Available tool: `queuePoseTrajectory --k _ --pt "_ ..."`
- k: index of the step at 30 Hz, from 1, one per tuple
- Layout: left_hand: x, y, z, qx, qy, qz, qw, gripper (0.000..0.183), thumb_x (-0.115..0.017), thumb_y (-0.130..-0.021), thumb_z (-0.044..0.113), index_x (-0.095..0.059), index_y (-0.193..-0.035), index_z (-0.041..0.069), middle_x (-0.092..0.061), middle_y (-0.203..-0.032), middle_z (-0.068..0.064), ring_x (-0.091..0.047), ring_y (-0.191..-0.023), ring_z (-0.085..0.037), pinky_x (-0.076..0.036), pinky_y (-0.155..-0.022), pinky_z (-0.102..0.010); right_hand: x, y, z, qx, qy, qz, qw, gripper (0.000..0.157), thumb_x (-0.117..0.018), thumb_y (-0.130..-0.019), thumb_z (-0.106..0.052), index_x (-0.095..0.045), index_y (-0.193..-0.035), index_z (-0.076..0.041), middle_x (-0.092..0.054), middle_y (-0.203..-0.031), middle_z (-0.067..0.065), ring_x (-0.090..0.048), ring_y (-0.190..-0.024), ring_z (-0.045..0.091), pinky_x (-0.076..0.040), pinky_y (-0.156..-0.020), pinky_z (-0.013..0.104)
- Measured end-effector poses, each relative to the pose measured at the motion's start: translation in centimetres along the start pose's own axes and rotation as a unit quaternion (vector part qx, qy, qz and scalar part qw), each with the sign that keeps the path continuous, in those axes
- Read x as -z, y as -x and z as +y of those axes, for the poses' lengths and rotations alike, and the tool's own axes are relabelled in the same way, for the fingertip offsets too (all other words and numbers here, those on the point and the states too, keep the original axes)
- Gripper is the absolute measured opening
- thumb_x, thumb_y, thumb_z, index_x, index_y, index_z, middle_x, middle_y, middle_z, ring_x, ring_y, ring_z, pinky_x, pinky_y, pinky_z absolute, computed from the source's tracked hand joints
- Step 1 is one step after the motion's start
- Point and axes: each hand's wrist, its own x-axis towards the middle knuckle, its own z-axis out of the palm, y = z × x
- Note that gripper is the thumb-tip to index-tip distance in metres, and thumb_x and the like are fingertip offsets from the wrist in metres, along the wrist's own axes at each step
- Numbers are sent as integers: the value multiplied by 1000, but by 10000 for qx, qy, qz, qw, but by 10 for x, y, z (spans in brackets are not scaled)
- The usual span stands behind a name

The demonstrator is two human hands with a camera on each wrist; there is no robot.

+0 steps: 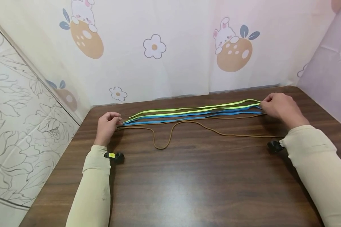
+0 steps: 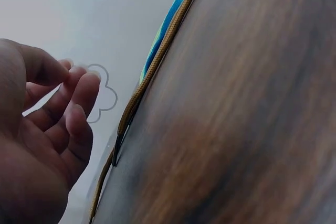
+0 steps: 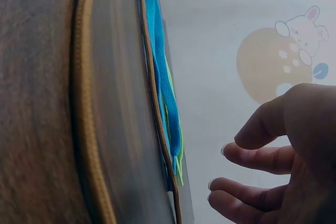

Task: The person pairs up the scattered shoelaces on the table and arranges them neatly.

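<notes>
Three shoelaces lie stretched side by side along the back of the table: a yellow-green lace (image 1: 164,110), a flat blue lace (image 1: 164,121) and a round brown lace (image 1: 235,135). A slack strand of the brown one dips in a loop toward the front. At the laces' left ends hovers my left hand (image 1: 108,124), thumb close to the fingertips; the left wrist view shows no lace between them. Over the right ends is my right hand (image 1: 282,107), its fingers loosely bent. In the right wrist view the blue lace (image 3: 165,82) lies apart from the fingertips.
The brown wooden table (image 1: 173,189) meets a wall covering (image 1: 184,63) printed with rabbits and flowers along its back edge. A flower-patterned panel (image 1: 20,132) borders it on the left. Small black cameras (image 1: 275,146) sit at both wrists.
</notes>
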Motion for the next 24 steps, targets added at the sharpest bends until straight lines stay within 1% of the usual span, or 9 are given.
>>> queuePoseTrajectory --k 2,5,8,10,12,15,18,21,24 --pt "-2 0 1 -8 13 -155 9999 29 -54 -102 15 -62 -120 -7 -69 -97 -11 -67 -80 -15 -51 -68 -28 -1 2 -2 -43 16 -81 10000 40 -41 -95 -27 -61 -111 3 -56 -106 26 -50 -91 42 -44 -71 56" --pt "-5 1 4 -43 17 -436 9990 29 -52 -103 15 -62 -121 -6 -69 -100 -14 -67 -84 -17 -53 -73 -31 -4 4 -7 -26 32 -158 9999 41 -42 -97 -29 -59 -113 5 -56 -107 27 -50 -91 42 -44 -72 56" --pt "-9 1 9 -49 -75 -809 9967 29 -52 -104 16 -61 -122 -4 -68 -104 -17 -67 -87 -19 -53 -73 -30 -4 6 -15 87 48 -241 9997 41 -43 -99 -28 -58 -115 6 -55 -108 28 -50 -91 42 -44 -73 56" --pt "-12 2 11 -83 -249 -1114 9934 28 -52 -104 15 -61 -123 -4 -68 -105 -19 -67 -87 -19 -53 -73 -29 -4 8 -21 170 65 -310 9994 41 -43 -99 -28 -57 -117 6 -55 -110 28 -50 -93 42 -44 -74 57" --pt "-15 2 13 -102 -460 -1446 9884 28 -54 -103 14 -61 -122 -4 -68 -105 -19 -66 -86 -18 -53 -71 -29 -3 10 -28 243 81 -369 9990 41 -42 -98 -27 -57 -119 6 -55 -112 28 -50 -94 42 -44 -75 58" --pt "-18 3 16 -161 -838 -1933 9774 25 -56 -101 12 -63 -119 -5 -68 -101 -18 -63 -84 -20 -53 -71 -32 -3 12 -38 298 96 -446 9985 38 -43 -97 -26 -56 -118 3 -55 -111 26 -49 -95 41 -43 -74 57" --pt "-19 5 20 -227 -1148 -2276 9667 20 -59 -101 11 -66 -114 -2 -67 -98 -17 -60 -84 -24 -51 -71 -34 -4 14 -48 378 104 -516 9979 35 -44 -97 -27 -56 -116 0 -55 -109 23 -49 -95 40 -42 -74 56" --pt "-20 6 24 -303 -1413 -2434 9591 17 -60 -100 11 -68 -110 0 -67 -96 -18 -58 -83 -27 -49 -70 -33 -5 17 -57 475 142 -557 9972 33 -44 -97 -28 -56 -114 -2 -56 -106 20 -49 -94 38 -42 -74 54" --pt "-21 7 26 -419 -1700 -2514 9519 15 -60 -100 9 -68 -110 1 -66 -96 -16 -56 -83 -26 -48 -71 -32 -6 19 -65 527 258 -552 9967 30 -45 -97 -28 -58 -110 -4 -57 -100 17 -50 -91 37 -41 -73 54"
